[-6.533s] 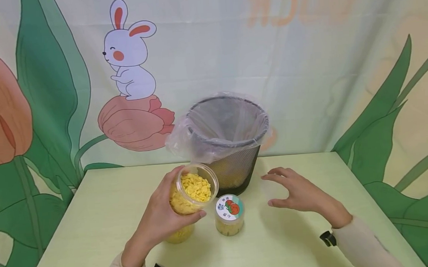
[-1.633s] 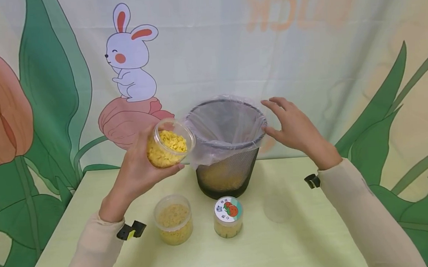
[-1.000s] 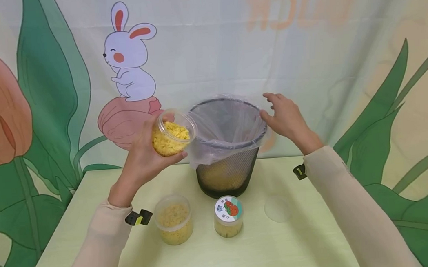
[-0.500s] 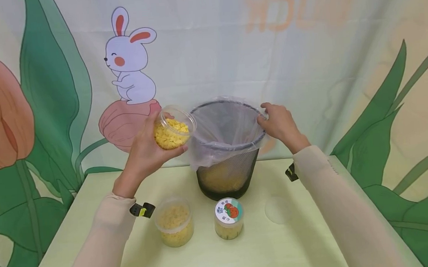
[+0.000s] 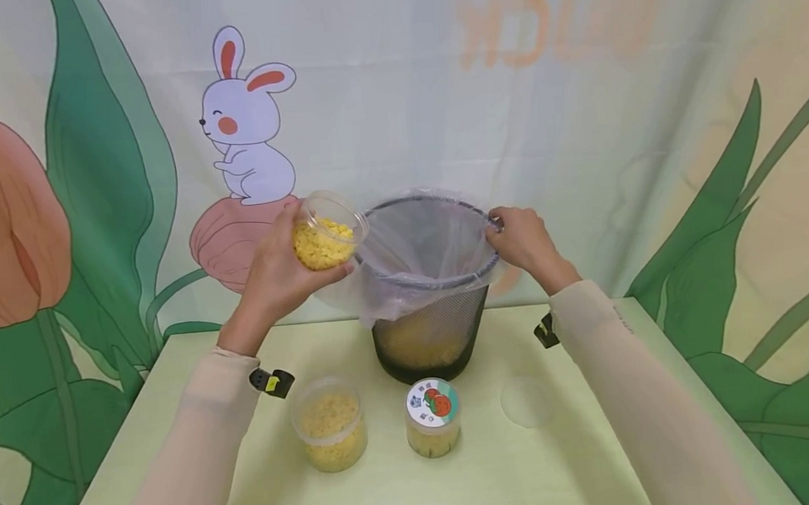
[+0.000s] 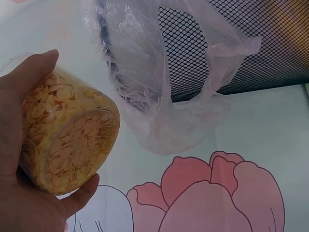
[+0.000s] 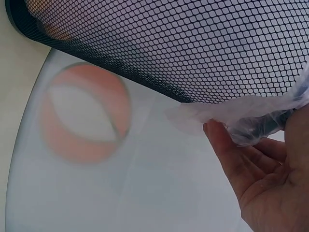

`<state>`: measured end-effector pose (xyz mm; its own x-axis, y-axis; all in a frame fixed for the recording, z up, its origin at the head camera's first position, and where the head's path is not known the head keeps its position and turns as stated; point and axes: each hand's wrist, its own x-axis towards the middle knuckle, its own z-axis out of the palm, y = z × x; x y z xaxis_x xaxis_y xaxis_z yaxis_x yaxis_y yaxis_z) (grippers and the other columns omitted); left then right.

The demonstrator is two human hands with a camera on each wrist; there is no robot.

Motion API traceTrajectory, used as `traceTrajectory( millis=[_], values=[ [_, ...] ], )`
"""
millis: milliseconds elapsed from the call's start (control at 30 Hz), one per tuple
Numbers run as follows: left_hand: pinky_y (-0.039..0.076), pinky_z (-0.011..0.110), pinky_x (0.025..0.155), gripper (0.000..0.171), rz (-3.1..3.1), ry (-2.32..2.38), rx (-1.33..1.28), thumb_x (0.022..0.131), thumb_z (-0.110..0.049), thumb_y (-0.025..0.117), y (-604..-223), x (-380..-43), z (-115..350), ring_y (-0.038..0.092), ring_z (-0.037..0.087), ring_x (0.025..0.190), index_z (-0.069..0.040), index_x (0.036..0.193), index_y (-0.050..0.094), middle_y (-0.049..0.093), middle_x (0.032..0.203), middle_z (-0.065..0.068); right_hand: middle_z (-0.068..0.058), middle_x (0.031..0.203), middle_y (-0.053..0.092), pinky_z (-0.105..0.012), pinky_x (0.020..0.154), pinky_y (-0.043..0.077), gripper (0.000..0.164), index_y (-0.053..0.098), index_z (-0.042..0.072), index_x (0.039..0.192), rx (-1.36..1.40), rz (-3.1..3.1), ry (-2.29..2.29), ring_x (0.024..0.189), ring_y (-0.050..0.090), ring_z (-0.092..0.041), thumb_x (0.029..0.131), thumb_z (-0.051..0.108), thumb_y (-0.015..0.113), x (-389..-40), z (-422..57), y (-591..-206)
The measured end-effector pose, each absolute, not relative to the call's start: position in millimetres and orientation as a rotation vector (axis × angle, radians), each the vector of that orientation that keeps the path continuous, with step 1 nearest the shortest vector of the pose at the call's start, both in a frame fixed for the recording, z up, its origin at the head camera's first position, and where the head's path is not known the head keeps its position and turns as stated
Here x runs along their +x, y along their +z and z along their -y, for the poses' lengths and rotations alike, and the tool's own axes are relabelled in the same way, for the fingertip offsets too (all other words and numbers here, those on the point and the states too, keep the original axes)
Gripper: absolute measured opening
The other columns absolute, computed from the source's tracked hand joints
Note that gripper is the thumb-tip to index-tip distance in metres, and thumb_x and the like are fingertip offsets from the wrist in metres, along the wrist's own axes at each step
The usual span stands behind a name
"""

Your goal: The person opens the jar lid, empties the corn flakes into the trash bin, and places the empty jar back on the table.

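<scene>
My left hand (image 5: 276, 264) grips a clear plastic jar (image 5: 325, 242) of yellow flakes, which look like corn flakes in the left wrist view. The jar has no lid on and leans with its mouth toward the bin, at the left side of the rim. A black mesh wastebasket (image 5: 427, 340) stands at the back of the table, lined with a thin plastic bag (image 5: 396, 295) folded over its edge. At the right of the rim, my right hand (image 5: 525, 241) pinches the edge and the liner; in the right wrist view its fingers (image 7: 227, 154) curl about the bag.
A second tub of yellow flakes (image 5: 332, 434) stands at front left on the pale table (image 5: 419, 499). Beside it is a smaller jar (image 5: 432, 428) with a tomato picture on its lid. A clear round disc (image 5: 527, 401) lies to the right. A printed curtain (image 5: 396, 114) hangs behind.
My left hand has raised the jar from over the front tub to beside the bin's rim and tilted it further. My right hand has moved up from the table and taken hold of the rim.
</scene>
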<state>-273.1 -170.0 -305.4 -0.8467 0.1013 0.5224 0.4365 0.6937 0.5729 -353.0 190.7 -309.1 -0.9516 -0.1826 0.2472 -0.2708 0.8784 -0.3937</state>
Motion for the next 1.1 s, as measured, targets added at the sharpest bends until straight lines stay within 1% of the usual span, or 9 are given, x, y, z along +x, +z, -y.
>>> traceTrajectory(
  millis=[100,200,467,633,867,1100],
  values=[
    [0.046,0.054,0.101,0.105,2.457,-1.000,-0.403,0.068,-0.043,0.087,-305,-276,170,0.053,0.031,0.121,-0.014,0.151,0.028,0.048,0.139,0.013,-0.023,0.130,0.062,-0.050,0.092,0.051,0.045,0.054,-0.001,0.137,0.342,2.842,0.664,0.113,0.061,-0.039,0.098,0.020,0.047,-353,-191,-310],
    [0.047,0.053,0.102,0.105,2.461,-1.006,-0.397,0.069,-0.043,0.086,-303,-278,170,0.053,0.031,0.121,-0.016,0.151,0.027,0.047,0.140,0.013,-0.023,0.129,0.063,-0.050,0.093,0.051,0.044,0.054,0.000,0.137,0.333,2.835,0.685,0.116,0.060,-0.040,0.098,0.019,0.047,-355,-191,-313],
    [0.045,0.051,0.103,0.110,2.461,-0.988,-0.431,0.067,-0.043,0.088,-293,-283,161,0.052,0.030,0.122,-0.015,0.153,0.026,0.047,0.142,0.013,-0.021,0.127,0.064,-0.050,0.093,0.052,0.041,0.058,0.003,0.135,0.322,2.805,0.711,0.113,0.062,-0.038,0.099,0.020,0.048,-356,-192,-320],
    [0.047,0.050,0.101,0.110,2.470,-0.996,-0.451,0.068,-0.042,0.087,-286,-286,154,0.054,0.028,0.121,-0.016,0.154,0.024,0.047,0.144,0.012,-0.021,0.124,0.066,-0.048,0.089,0.054,0.041,0.058,0.003,0.134,0.321,2.797,0.728,0.109,0.064,-0.037,0.099,0.019,0.048,-356,-192,-321],
    [0.047,0.048,0.103,0.111,2.467,-0.969,-0.485,0.067,-0.042,0.087,-282,-291,148,0.053,0.028,0.121,-0.013,0.154,0.025,0.048,0.144,0.014,-0.019,0.122,0.068,-0.041,0.078,0.053,0.042,0.058,0.004,0.135,0.304,2.788,0.755,0.101,0.067,-0.033,0.097,0.018,0.046,-356,-192,-323],
    [0.046,0.048,0.104,0.108,2.443,-0.866,-0.511,0.068,-0.043,0.087,-275,-302,146,0.053,0.028,0.121,-0.011,0.152,0.028,0.050,0.140,0.014,-0.019,0.122,0.068,-0.041,0.079,0.051,0.042,0.060,0.005,0.134,0.302,2.734,0.799,0.100,0.068,-0.032,0.096,0.017,0.047,-358,-188,-321]
  ],
)
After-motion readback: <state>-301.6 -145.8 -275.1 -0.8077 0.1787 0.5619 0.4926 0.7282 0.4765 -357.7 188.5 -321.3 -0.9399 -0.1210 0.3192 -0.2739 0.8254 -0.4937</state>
